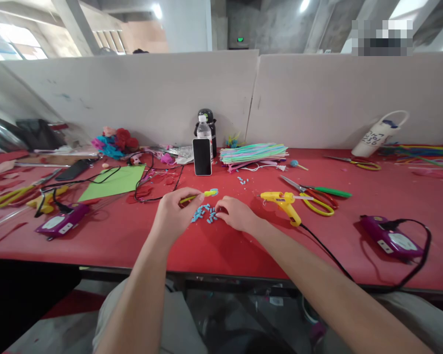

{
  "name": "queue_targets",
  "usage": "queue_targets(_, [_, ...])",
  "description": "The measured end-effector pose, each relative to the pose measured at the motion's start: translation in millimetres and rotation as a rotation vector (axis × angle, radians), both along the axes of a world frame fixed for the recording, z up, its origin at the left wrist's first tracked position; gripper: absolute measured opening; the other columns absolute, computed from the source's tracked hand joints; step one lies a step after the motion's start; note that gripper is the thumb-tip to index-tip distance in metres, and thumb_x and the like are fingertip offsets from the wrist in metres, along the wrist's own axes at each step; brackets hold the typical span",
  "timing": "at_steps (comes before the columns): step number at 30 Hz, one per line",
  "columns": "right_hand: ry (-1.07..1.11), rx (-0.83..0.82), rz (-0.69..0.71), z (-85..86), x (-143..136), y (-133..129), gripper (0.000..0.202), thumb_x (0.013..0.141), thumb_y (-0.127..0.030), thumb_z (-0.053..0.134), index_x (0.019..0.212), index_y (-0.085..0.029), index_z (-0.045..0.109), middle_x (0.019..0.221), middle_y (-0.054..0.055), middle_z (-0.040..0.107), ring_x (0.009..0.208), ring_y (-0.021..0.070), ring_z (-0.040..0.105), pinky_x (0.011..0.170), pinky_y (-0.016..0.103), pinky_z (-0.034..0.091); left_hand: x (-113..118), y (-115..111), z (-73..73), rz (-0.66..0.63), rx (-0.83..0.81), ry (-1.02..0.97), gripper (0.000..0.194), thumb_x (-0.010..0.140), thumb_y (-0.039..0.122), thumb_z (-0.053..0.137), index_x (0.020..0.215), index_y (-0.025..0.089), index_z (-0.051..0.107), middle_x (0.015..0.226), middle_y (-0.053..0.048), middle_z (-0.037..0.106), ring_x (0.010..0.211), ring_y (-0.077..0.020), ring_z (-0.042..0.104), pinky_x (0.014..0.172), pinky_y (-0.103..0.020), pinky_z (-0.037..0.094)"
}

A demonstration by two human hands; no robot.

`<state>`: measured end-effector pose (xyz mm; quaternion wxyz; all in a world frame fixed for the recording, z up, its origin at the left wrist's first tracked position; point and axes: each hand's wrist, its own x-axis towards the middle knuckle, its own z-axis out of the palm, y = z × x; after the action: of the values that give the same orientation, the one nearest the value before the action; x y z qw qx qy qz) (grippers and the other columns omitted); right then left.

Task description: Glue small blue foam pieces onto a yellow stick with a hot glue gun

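The left hand point(177, 209) pinches a yellow stick point(209, 193) in closed fingers, blue tip angled clear of the worktop point(206, 250), while the right hand's point(236, 214) fingers, grip unclear, reach the near blue pieces point(198, 214).

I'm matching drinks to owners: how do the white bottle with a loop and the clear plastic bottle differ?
The white bottle is opaque with dark lettering; the clear plastic bottle is see-through. The white bottle has a big loop on top, the clear one a small white cap. A black-screened phone partly hides the clear bottle, not the white. Both sit near the pale partition.
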<state>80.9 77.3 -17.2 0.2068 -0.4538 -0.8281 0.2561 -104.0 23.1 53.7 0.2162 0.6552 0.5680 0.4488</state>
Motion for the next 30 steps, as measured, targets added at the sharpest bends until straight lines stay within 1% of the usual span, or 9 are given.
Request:
queue_targets(3, [-0.010,-0.002,-0.012,-0.8,-3,-2,0.006,0.086,-0.012,0.064,0.083,-0.017,0.064,0.093,0.006,0.062,0.082,0.0171,0.058,0.074,0.029,0.040,0,1,-0.6,0.008,0.000,-0.009,0.016,0.082,0.032,0.068,0.080,0.018,0.074,0.074,-0.001,0.070,0.067,-0.0137,0.061,0.060,-0.023,0.045])
queue_targets(6, [0.023,-0.003,-0.034,2.2,3,-6,0.006,0.090,-0.012,0.058,0.086,-0.016,0.060,0.089,0.006,0.064,0.080,0.0174,0.058,0.072,0.029,0.041,1,2,-1.9,0.003,-0.002,-0.021,0.017,0.082,0.033,0.069,0.080,0.018,0.074,0.074,-0.001,0.070,0.068,-0.0142,0.061,0.061,-0.023,0.045])
queue_targets(9, [0.077,-0.019,-0.060,9.0,22,-12,0.006,0.094,-0.016,0.053,0.094,-0.017,0.059,0.086,0.004,0.066,0.077,0.0164,0.061,0.070,0.028,0.044,2,2,-3.2,-0.009,-0.006,-0.035,0.018,0.083,0.034,0.068,0.079,0.017,0.073,0.074,-0.002,0.070,0.068,-0.0147,0.061,0.060,-0.023,0.044])
queue_targets(12, [0.172,-0.041,-0.073,16.2,49,-22,0.019,0.093,-0.015,0.051,0.109,-0.019,0.060,0.095,0.004,0.070,0.084,0.0151,0.066,0.075,0.028,0.049,8,2,-4.8,-0.005,-0.005,-0.036,0.019,0.084,0.034,0.066,0.081,0.017,0.072,0.072,-0.002,0.068,0.066,-0.0141,0.059,0.058,-0.023,0.042])
queue_targets(15, [0.290,-0.051,-0.085,22.0,75,-35,0.018,0.092,-0.019,0.054,0.106,-0.021,0.066,0.100,0.005,0.071,0.091,0.0167,0.067,0.082,0.031,0.051,22,0,-8.1,0.002,0.007,-0.077,0.019,0.085,0.035,0.065,0.080,0.017,0.071,0.070,0.000,0.066,0.064,-0.0125,0.056,0.058,-0.021,0.041])
queue_targets(18, [0.448,-0.168,-0.104,27.8,92,-51,0.010,0.090,-0.026,0.060,0.094,-0.020,0.066,0.089,0.004,0.072,0.081,0.0170,0.069,0.076,0.032,0.054,43,-5,-13.5,-0.008,-0.012,-0.184,0.021,0.086,0.037,0.063,0.082,0.017,0.070,0.067,0.000,0.062,0.059,-0.0110,0.052,0.053,-0.021,0.038])
queue_targets(22, [0.674,-0.303,-0.173,35.4,100,-72,0.017,0.087,-0.035,0.067,0.089,-0.018,0.063,0.080,0.004,0.073,0.072,0.0165,0.071,0.070,0.030,0.056,72,-14,-24.5,-0.046,-0.054,-0.359,0.025,0.086,0.041,0.065,0.085,0.016,0.068,0.064,0.002,0.055,0.056,-0.0095,0.048,0.052,-0.020,0.037])
queue_targets(26, [0.724,-0.230,-0.275,37.7,96,-81,0.020,0.082,-0.037,0.073,0.080,-0.019,0.068,0.071,0.002,0.071,0.066,0.0155,0.068,0.067,0.028,0.055,96,-21,-39.2,-0.084,-0.147,-0.553,0.028,0.088,0.044,0.064,0.085,0.016,0.065,0.067,0.002,0.057,0.056,-0.0078,0.047,0.053,-0.019,0.038])
queue_targets(30, [0.687,-0.070,-0.323,34.7,88,-80,0.013,0.082,-0.032,0.074,0.078,-0.021,0.073,0.077,0.001,0.073,0.072,0.0156,0.067,0.071,0.027,0.054,112,-24,-51.8,-0.129,-0.250,-0.725,0.032,0.088,0.046,0.064,0.082,0.015,0.063,0.069,0.001,0.058,0.056,-0.0066,0.045,0.053,-0.019,0.037])
